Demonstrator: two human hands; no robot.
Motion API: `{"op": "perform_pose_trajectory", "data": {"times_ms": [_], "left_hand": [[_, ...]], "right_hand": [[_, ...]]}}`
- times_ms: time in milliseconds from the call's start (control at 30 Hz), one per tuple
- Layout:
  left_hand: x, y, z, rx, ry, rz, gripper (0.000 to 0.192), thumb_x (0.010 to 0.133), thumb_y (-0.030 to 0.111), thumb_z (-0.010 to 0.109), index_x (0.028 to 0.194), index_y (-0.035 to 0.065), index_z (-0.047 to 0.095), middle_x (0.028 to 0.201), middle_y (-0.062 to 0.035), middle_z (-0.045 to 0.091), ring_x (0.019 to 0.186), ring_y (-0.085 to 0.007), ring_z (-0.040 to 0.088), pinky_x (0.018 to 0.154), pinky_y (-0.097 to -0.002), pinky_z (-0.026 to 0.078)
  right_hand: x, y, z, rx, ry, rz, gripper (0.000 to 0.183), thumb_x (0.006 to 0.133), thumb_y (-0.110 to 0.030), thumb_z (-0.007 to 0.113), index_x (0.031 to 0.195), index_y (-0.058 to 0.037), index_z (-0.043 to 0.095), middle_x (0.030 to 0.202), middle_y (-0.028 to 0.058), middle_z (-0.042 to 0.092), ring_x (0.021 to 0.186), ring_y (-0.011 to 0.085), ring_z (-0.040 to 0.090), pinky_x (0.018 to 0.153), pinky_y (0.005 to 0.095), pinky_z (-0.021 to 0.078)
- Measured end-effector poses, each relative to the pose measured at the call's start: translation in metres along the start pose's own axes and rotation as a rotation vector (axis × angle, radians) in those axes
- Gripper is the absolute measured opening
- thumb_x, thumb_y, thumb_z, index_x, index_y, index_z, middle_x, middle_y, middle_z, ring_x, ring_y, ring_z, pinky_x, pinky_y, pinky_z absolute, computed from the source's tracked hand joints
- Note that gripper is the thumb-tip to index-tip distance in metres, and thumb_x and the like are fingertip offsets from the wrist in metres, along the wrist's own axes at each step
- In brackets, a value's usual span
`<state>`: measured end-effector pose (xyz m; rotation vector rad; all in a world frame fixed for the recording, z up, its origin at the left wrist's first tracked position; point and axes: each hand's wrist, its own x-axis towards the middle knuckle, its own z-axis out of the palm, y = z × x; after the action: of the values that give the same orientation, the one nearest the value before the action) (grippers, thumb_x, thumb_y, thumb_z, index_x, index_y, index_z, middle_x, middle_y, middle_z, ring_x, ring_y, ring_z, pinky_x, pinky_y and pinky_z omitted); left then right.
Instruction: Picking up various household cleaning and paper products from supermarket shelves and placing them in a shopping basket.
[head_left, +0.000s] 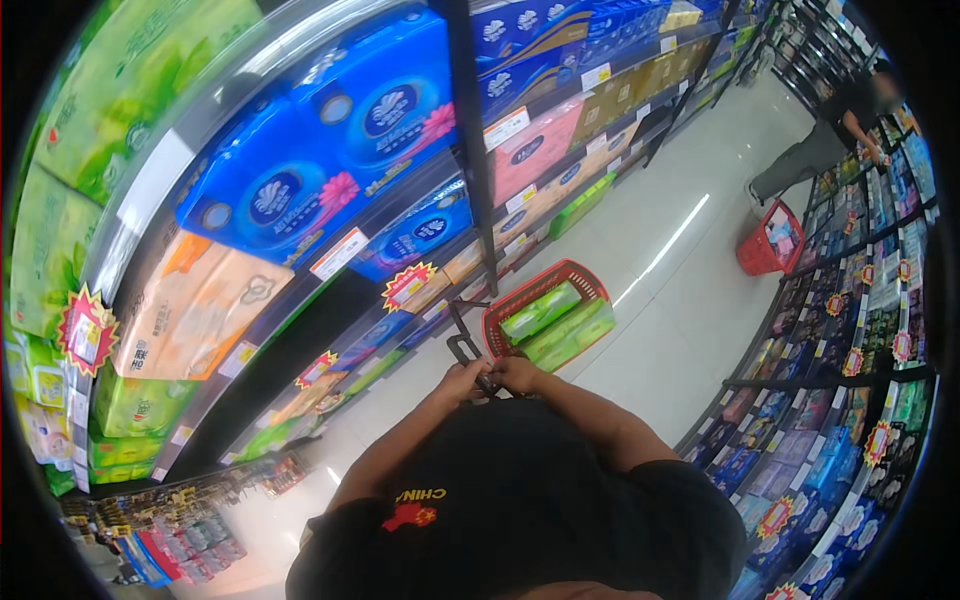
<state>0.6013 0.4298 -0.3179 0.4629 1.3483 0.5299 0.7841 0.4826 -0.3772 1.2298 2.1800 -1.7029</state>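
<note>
A red plastic shopping basket (609, 289) stands in front of me, with green plastic-wrapped packs (568, 335) of tissue paper inside. Its black pull handle (463, 343) reaches back towards my body. My left hand (463, 379) is closed around the handle near my waist. Right beside it, almost touching, my right hand (517, 374) also grips the handle end; its fingertips are partly hidden.
Shelves of tissue packs (277, 195) with price tags rise close on my left, past a dark upright post (474, 150). Shelves of packaged goods (810, 450) line the right. Farther along the tiled aisle floor (675, 300), a person (840, 120) stands near another red basket (757, 247).
</note>
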Motion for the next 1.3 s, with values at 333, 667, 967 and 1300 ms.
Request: {"op": "perform_pose_trajectory", "data": {"times_ms": [333,667,967,1300], "left_hand": [[0.023,-0.005,0.044,-0.148,-0.039,-0.037,0.04,0.095,0.04,0.055,0.112,0.0039,0.064,0.099,-0.0086,0.067,0.081,-0.0191,0.067,0.071,-0.0327,0.054],[0.043,0.011,0.082,-0.002,-0.072,-0.076,0.034,0.096,0.036,0.059,0.107,0.0039,0.066,0.094,-0.0064,0.067,0.082,-0.0157,0.063,0.073,-0.0319,0.051],[0.132,0.035,0.085,0.173,-0.263,0.01,0.04,0.095,0.042,0.059,0.111,0.0062,0.067,0.097,-0.0062,0.069,0.091,-0.0165,0.064,0.078,-0.0299,0.051],[0.172,0.122,0.094,0.222,-0.128,-0.125,0.044,0.086,0.046,0.067,0.11,0.0083,0.066,0.088,-0.0091,0.067,0.07,-0.0189,0.064,0.058,-0.0321,0.051]], "right_hand": [[-0.032,0.037,-0.033,0.054,0.053,-0.048,0.037,0.088,-0.038,0.059,0.101,-0.0043,0.069,0.098,0.0188,0.069,0.095,0.033,0.066,0.084,0.0415,0.0495],[-0.04,0.081,-0.052,-0.072,0.112,0.052,0.035,0.088,-0.037,0.058,0.102,-0.0064,0.067,0.096,0.0181,0.069,0.094,0.0348,0.066,0.084,0.0445,0.0493],[-0.041,0.079,-0.127,-0.131,0.096,0.108,0.034,0.09,-0.038,0.055,0.104,-0.0082,0.064,0.099,0.0179,0.068,0.097,0.0363,0.064,0.084,0.0454,0.049],[-0.017,0.097,-0.201,-0.322,0.002,0.086,0.031,0.09,-0.035,0.054,0.102,-0.0082,0.064,0.101,0.0166,0.065,0.097,0.0354,0.063,0.084,0.0445,0.0489]]}}
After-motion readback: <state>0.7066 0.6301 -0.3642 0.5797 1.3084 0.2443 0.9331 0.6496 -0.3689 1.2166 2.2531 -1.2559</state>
